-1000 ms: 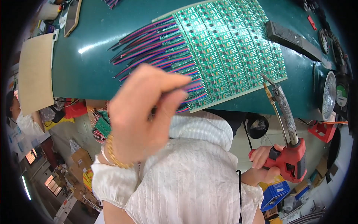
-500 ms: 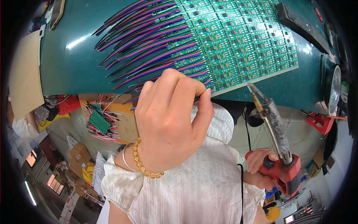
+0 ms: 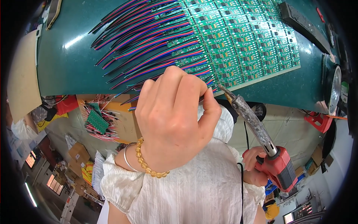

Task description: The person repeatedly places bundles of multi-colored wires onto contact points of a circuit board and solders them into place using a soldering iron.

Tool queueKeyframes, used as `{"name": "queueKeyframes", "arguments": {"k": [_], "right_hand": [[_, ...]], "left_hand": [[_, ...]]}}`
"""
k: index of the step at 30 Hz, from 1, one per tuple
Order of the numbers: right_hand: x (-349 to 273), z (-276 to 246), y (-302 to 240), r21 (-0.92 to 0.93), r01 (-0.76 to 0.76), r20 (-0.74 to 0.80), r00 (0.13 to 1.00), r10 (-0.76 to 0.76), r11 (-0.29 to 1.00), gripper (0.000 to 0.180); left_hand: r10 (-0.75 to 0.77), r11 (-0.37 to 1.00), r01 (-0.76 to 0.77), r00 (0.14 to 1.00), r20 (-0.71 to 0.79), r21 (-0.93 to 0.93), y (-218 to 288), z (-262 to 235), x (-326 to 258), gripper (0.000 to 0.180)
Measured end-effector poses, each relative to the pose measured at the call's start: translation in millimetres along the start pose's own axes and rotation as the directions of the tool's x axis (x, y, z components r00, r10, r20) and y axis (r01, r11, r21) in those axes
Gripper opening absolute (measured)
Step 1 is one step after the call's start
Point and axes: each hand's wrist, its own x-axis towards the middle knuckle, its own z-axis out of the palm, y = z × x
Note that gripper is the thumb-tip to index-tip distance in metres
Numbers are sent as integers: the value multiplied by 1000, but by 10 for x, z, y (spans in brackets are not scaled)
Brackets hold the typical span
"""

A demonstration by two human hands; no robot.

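A panel of green circuit boards (image 3: 242, 44) lies on the dark green table, with rows of red, blue, green and black wires (image 3: 149, 46) fanning leftward from its left part. My left hand (image 3: 171, 115) is closed in a pinch at the panel's near edge; wires run under its fingers, and the held ends are mostly hidden. In my right hand (image 3: 255, 164) is the red handle of a soldering iron (image 3: 257, 127). Its tip sits close beside my left thumb and index finger, at the panel's near edge; whether it touches cannot be made out.
A dark grey bar (image 3: 304, 26) rests on the panel's far right corner. A round metal tin (image 3: 335, 89) stands at the table's right edge. Below the table's left side, a cardboard box (image 3: 125, 121) carries wired green boards (image 3: 97, 121). A black cord hangs near my right arm.
The soldering iron has swung left, bringing its tip from right of my left hand to the fingertips. My left hand has shifted slightly right, still pinching.
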Motion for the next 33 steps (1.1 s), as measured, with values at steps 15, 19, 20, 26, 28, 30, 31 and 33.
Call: {"name": "queueKeyframes", "arguments": {"k": [15,19,20,26,28,30,31,33], "right_hand": [[-136,-102,-12,-70,51,24,999,-49,996,54],[-175,-182,-112,-190,16,77,997,-1,982,47],[-147,-170,-197,-203,-125,46,990,137,971,44],[41,-87,-317,-232,-310,88,937,337,922,34],[39,-17,-232,-181,-207,78,972,224,962,35],[33,-27,-155,-131,-99,62,992,108,986,35],[38,-54,-129,-91,-78,97,992,87,993,35],[29,-90,-178,-51,-58,130,989,64,997,35]], "left_hand": [[46,999,-45,999,-25,19,-19,27,15,20],[50,999,-50,999,-8,18,-34,22,17,19],[54,998,-54,999,-1,22,-36,20,9,19],[40,999,-40,999,-2,23,-34,10,-4,19],[44,999,-44,999,-7,30,-33,12,-1,20],[46,998,-46,999,-13,37,-23,17,0,20],[47,998,-46,999,-16,39,-24,15,0,20],[48,998,-47,999,-19,40,-31,9,-1,20]]}}
